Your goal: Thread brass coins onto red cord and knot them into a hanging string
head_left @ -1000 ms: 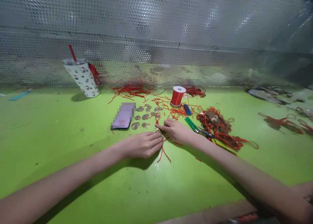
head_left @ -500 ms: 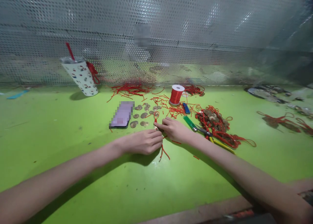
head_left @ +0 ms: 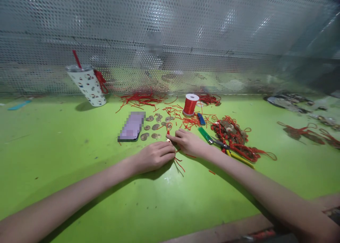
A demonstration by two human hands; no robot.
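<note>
My left hand (head_left: 156,156) is closed over the lower part of a knotted red cord (head_left: 168,131), and two loose cord ends stick out beyond its fingertips. A small pale bead (head_left: 168,140) shows between the hands; the part under my left fingers is hidden. My right hand (head_left: 190,143) lies close on the other side, its index finger stretched to the bead and its other fingers curled in. The thumb of my right hand is out of sight. Beyond the fingers, the cord ends in a small loop. Several round coins (head_left: 155,126) lie on the green table (head_left: 111,207) just behind it.
A phone (head_left: 132,126) lies left, behind it a tilted-looking tumbler (head_left: 89,85) with straw. Right are a red thread spool (head_left: 190,105), blue lighter (head_left: 201,119), scissors (head_left: 240,159), green-handled tool (head_left: 205,135) and corded coins (head_left: 231,129). A perforated metal screen (head_left: 119,41) stands behind.
Both hands stay at the cord with almost the same grip. The loose cord ends have swung slightly to the right. The whole view has shifted a little.
</note>
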